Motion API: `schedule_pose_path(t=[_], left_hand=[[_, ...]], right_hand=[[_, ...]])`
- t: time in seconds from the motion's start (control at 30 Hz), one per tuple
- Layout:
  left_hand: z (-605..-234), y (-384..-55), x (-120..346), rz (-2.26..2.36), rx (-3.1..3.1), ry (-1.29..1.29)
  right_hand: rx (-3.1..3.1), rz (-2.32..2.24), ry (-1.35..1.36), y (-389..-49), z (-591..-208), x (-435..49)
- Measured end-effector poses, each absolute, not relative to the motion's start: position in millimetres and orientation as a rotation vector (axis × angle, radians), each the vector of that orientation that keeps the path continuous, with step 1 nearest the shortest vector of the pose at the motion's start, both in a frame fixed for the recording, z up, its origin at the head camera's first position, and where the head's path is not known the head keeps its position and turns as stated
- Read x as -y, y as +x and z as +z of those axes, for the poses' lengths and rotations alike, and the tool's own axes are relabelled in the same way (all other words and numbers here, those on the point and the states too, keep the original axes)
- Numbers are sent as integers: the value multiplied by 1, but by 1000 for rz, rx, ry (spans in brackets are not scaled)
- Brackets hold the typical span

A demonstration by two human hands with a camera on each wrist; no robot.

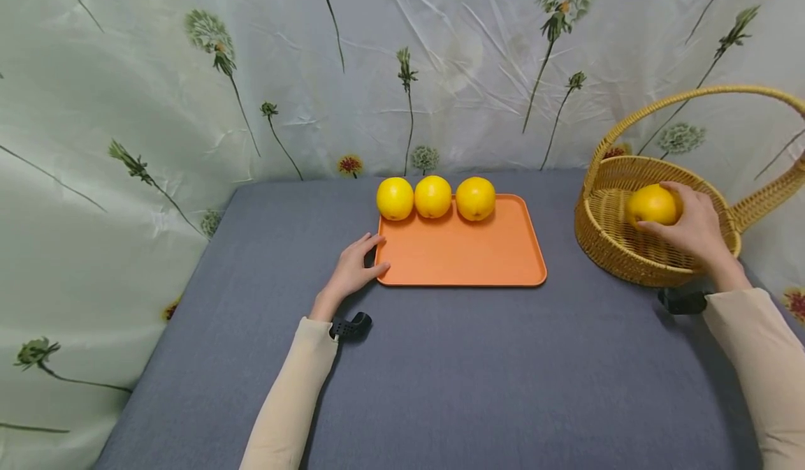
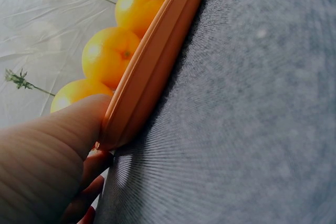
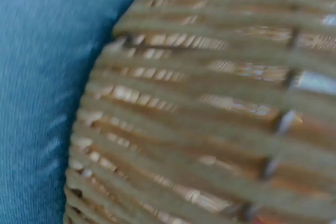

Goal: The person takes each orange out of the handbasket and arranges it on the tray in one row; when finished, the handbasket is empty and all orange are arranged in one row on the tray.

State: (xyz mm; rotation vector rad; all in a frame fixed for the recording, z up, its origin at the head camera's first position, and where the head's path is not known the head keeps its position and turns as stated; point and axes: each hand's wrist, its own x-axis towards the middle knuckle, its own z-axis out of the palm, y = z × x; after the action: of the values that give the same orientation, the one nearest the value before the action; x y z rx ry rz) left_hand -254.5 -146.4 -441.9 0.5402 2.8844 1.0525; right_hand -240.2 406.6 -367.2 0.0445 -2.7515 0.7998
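My left hand [image 1: 353,269] holds the left edge of an orange rectangular tray [image 1: 459,253], thumb over the rim. In the left wrist view, the thumb [image 2: 79,124] lies against the tray's corner and the other fingers are partly hidden. Three oranges sit in a row along the tray's back side: a left one [image 1: 395,199], a middle one [image 1: 433,197] and a right one [image 1: 475,199]. Inside a wicker basket [image 1: 604,250], my right hand [image 1: 698,229] grips another orange [image 1: 650,205]. The right wrist view shows only the basket's woven side [image 3: 184,103], blurred.
A tall arched handle [image 1: 692,93] rises over the basket. Grey-blue cloth [image 1: 478,372] covers the table. Behind it hangs a pale curtain [image 1: 352,93] printed with dandelions. Dark bands sit on both wrists, below light sleeves [image 1: 289,393].
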Motion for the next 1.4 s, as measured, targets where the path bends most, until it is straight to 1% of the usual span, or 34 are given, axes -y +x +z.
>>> schedule_pose_path(t=[0.33,0.53,0.9,1.13,1.4], left_hand=[[-442,-258,146,1060,-2902,526],[-441,-259,146,1052,-2900,533],[-441,-258,147,1054,-2894,532],[-444,-255,148,1055,-2891,546],[-445,-257,148,1055,-2894,555]], right_hand=[[2618,861,77,-236,-350,-393],[2516,887,37,-230,-349,-382],[2361,1076,78,-225,-343,-354],[2286,1212,179,-224,-344,-340],[2297,1220,281,-227,-347,-321]])
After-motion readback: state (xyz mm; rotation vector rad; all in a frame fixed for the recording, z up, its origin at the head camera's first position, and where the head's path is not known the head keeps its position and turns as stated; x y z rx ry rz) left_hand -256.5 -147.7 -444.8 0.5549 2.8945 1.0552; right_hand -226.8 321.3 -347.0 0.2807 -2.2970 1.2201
